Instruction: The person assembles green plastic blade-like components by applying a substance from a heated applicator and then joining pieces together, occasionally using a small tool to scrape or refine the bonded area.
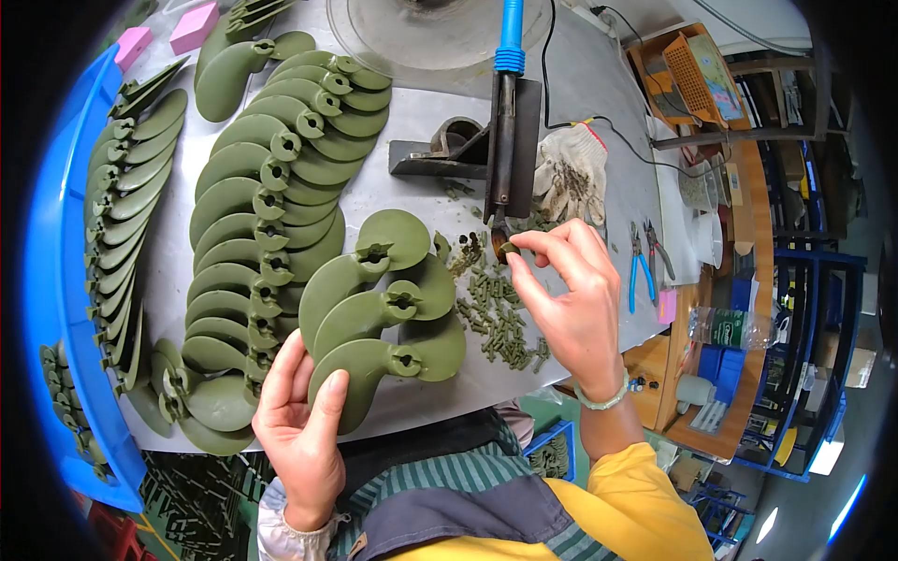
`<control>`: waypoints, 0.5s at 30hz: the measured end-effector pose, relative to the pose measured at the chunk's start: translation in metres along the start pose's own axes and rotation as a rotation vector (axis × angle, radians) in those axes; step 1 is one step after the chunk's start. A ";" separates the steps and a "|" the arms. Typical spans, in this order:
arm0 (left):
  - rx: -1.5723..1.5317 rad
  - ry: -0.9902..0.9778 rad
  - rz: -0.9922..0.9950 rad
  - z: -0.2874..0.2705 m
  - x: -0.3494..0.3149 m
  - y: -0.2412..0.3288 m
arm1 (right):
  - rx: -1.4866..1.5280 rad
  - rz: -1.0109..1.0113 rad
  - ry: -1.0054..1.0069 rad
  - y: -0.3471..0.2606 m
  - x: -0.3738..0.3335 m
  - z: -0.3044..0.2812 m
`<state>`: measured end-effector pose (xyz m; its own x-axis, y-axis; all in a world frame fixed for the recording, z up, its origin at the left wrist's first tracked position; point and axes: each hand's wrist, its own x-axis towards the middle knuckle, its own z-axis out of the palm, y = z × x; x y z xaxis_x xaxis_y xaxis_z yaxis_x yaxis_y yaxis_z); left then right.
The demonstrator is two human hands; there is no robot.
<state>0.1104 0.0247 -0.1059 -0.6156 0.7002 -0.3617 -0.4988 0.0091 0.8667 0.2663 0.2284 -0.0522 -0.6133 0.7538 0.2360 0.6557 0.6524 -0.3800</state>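
My left hand (304,421) grips three green plastic propellers (360,313) by their blades, fanned out one over another. Each has two rounded blades and a notched hub. My right hand (571,290) pinches a small green plastic stub (508,248) between thumb and forefinger. That stub is right at the tip of a soldering iron (505,140) with a blue handle, which rests on a dark metal stand (440,161); whether they touch I cannot tell. Under my right fingers lies a heap of small green stubs (496,323) on the grey tabletop.
Long overlapping rows of propellers (229,238) cover the table's left side, beside a blue bin (61,252). A stained work glove (572,168), blue-handled pliers (638,271) and a black cord (599,120) lie to the right. Pink blocks (194,28) sit far left; shelves stand beyond the right edge.
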 end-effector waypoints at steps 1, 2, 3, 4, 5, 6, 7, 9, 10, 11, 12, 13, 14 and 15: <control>-0.002 -0.001 -0.004 0.000 0.000 0.000 | -0.013 -0.004 -0.014 0.000 0.001 0.001; -0.003 0.002 -0.006 -0.001 0.000 0.001 | -0.013 -0.006 -0.018 -0.001 0.002 0.001; -0.005 0.000 -0.006 -0.001 0.001 0.001 | -0.037 -0.017 -0.025 0.000 0.003 0.002; -0.007 -0.003 -0.005 -0.001 0.001 0.001 | -0.061 -0.029 -0.031 0.000 0.004 0.002; -0.008 -0.001 -0.007 -0.001 0.001 0.001 | -0.061 -0.030 -0.033 -0.001 0.004 0.002; -0.037 0.009 -0.016 -0.001 0.002 0.001 | -0.066 -0.028 -0.033 -0.001 0.004 0.002; -0.065 0.018 -0.025 -0.001 0.002 0.001 | -0.071 -0.026 -0.031 -0.001 0.004 0.003; -0.066 0.015 -0.026 -0.001 0.002 0.001 | -0.086 -0.034 -0.036 -0.002 0.005 0.002; -0.067 0.011 -0.025 -0.001 0.002 0.001 | -0.101 -0.041 -0.040 -0.003 0.005 0.002; -0.068 0.011 -0.026 -0.001 0.002 0.001 | -0.101 -0.041 -0.041 -0.002 0.005 0.002; -0.063 0.008 -0.026 -0.001 0.002 0.002 | -0.104 -0.048 -0.037 -0.002 0.005 0.003; -0.059 0.006 -0.027 -0.001 0.002 0.002 | -0.107 -0.056 -0.033 -0.002 0.005 0.003; -0.060 0.006 -0.027 -0.001 0.002 0.002 | -0.107 -0.056 -0.033 -0.002 0.005 0.003; -0.060 0.006 -0.027 0.000 0.002 0.002 | -0.111 -0.055 -0.034 -0.003 0.005 0.003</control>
<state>0.1081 0.0258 -0.1054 -0.6046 0.6961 -0.3871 -0.5509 -0.0145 0.8345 0.2600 0.2306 -0.0527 -0.6632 0.7147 0.2223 0.6642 0.6989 -0.2652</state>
